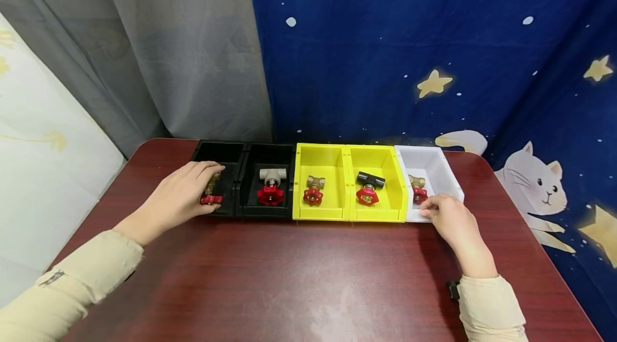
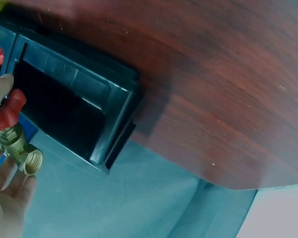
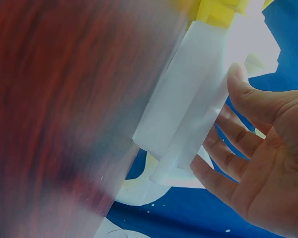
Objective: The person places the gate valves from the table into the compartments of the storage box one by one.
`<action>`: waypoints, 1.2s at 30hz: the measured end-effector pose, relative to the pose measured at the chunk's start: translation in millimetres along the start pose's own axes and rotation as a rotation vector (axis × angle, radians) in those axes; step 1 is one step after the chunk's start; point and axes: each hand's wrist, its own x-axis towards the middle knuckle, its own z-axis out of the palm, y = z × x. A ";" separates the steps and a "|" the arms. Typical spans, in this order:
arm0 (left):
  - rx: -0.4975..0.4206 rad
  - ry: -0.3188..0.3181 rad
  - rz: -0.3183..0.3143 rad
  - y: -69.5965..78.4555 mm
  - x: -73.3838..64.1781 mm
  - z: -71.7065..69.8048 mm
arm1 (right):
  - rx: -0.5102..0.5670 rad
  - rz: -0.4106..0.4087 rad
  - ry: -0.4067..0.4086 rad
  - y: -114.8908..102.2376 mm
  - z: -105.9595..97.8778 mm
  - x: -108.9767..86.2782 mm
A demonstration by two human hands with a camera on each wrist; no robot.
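Note:
My left hand point(image 1: 182, 192) grips a brass valve point(image 2: 16, 141) by its red handwheel point(image 2: 10, 110), over the leftmost black bin point(image 1: 219, 152). My right hand point(image 1: 450, 219) is at the front of the white bin point(image 1: 441, 176), its fingertips close to the red wheel of another brass valve point(image 1: 418, 192) inside. In the right wrist view the thumb point(image 3: 237, 74) and fingers are spread apart near the bin's wall, with nothing seen between them. Whether a fingertip touches that valve is hard to tell.
The bins stand in a row along the table's point(image 1: 308, 278) far edge. The second black bin holds a grey tee valve point(image 1: 271, 189). Two yellow bins hold a brass valve point(image 1: 314, 190) and a black-bodied valve point(image 1: 369, 187). Curtains point(image 1: 347, 53) hang behind.

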 end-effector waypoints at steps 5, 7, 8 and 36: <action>-0.001 -0.008 0.014 -9.0 7.8 5.7 | 0.000 0.004 -0.006 -1.0 -1.4 1.1; -0.006 -0.034 0.003 -11.8 11.2 7.3 | -0.001 0.002 -0.001 -1.3 -2.0 1.4; -0.009 -0.053 -0.007 -13.2 12.9 8.2 | -0.001 0.001 0.000 -1.4 -2.2 1.5; -0.115 -0.357 -0.156 -34.4 27.6 41.5 | 0.003 0.013 -0.007 0.4 0.5 0.8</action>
